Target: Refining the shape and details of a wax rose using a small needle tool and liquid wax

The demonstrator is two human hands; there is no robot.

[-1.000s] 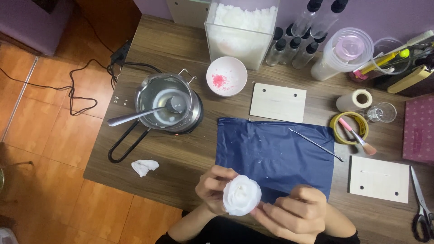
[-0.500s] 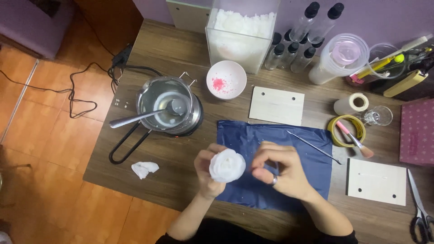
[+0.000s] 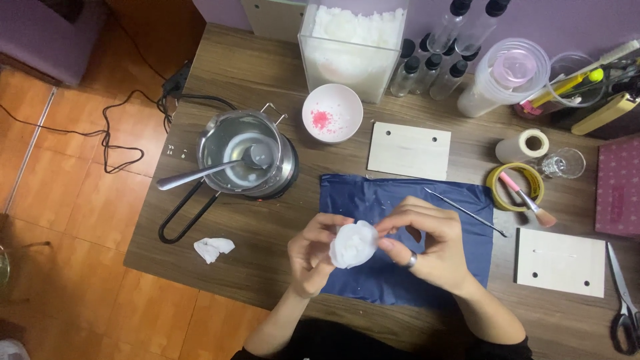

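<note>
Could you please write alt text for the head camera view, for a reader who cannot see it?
Both hands, left hand and right hand, hold a white flower-shaped wax piece over a blue cloth on a wooden table, beside a metal melting pot.

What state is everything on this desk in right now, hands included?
Left hand: cupping the white wax flower.
Right hand: fingers pinching the flower's edge.
White wax flower: held above the blue cloth.
Metal pot: holds clear liquid, ladle resting inside.
White bowl: upright, pink bits inside.
Clear box: filled with white flakes.
Scissors: shut, lying flat.
Small glass: on its side.
</note>
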